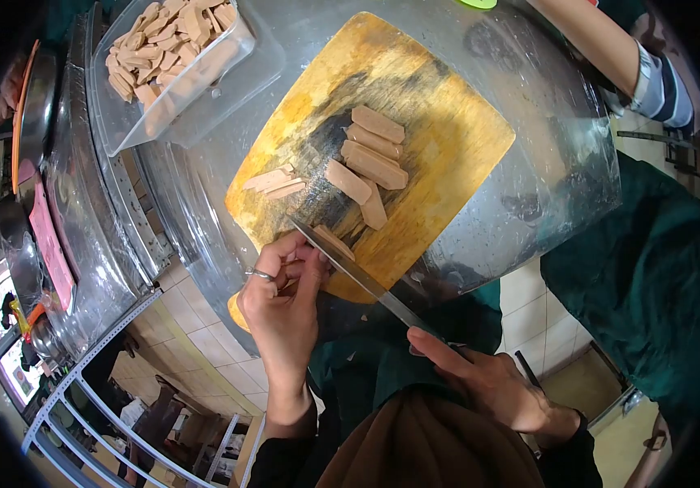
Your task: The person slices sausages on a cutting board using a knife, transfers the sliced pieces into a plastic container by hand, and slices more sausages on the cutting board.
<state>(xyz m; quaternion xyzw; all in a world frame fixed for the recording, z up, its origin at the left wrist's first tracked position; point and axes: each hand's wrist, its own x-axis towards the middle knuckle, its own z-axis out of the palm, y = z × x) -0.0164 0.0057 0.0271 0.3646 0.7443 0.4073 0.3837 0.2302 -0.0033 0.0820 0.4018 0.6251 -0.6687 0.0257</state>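
Observation:
A yellow, dark-stained cutting board (447,122) lies on the metal table. My right hand (488,382) is wrapped round the handle of a knife (366,283), whose blade points up and left over the board's near edge. My left hand (285,285), with a ring, is closed beside the blade; what its fingers hold, if anything, is hidden. One light-brown piece (334,241) lies along the blade's far side. Several larger pieces (376,163) lie mid-board, and thin cut slices (273,180) rest at its left.
A clear plastic container (228,61) full of brown pieces (167,41) stands at the upper left. Another person's arm (602,49) reaches in at the upper right. A green object (478,2) shows at the top edge. A metal rack (98,407) is at lower left.

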